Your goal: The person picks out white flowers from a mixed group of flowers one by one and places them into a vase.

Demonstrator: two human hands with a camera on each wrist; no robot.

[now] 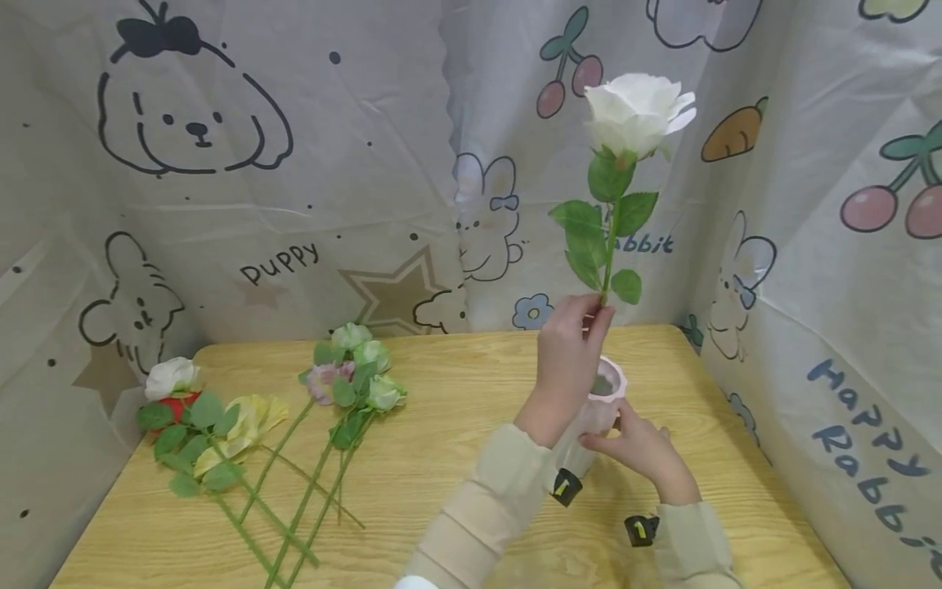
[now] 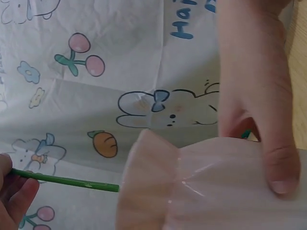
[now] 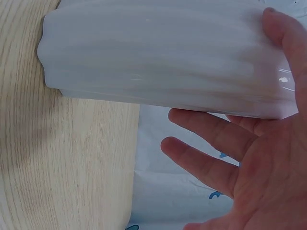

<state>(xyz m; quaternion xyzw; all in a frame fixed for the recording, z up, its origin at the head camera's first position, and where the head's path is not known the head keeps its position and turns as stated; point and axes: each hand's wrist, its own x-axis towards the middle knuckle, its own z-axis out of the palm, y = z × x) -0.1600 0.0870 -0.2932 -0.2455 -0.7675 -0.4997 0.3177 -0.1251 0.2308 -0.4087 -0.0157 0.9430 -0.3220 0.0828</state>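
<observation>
My left hand (image 1: 567, 356) pinches the green stem of a white rose (image 1: 636, 114), which stands upright above a pale pink vase (image 1: 581, 438). In the left wrist view, the stem (image 2: 72, 182) runs from the fingertips to the vase's flared, wavy rim (image 2: 144, 187), where its lower end is hidden. My right hand (image 1: 648, 454) grips the vase near its top, thumb on one side and some fingers on the other. In the right wrist view, the ribbed vase body (image 3: 144, 57) stands on the table, and two fingers spread away from its wall.
On the left of the wooden table (image 1: 456, 409) lie white, red and yellow flowers (image 1: 243, 429). Beside them are pale green and pink blooms (image 1: 361, 372) with long stems crossing toward the front. A printed curtain (image 1: 353, 188) encloses the back and sides.
</observation>
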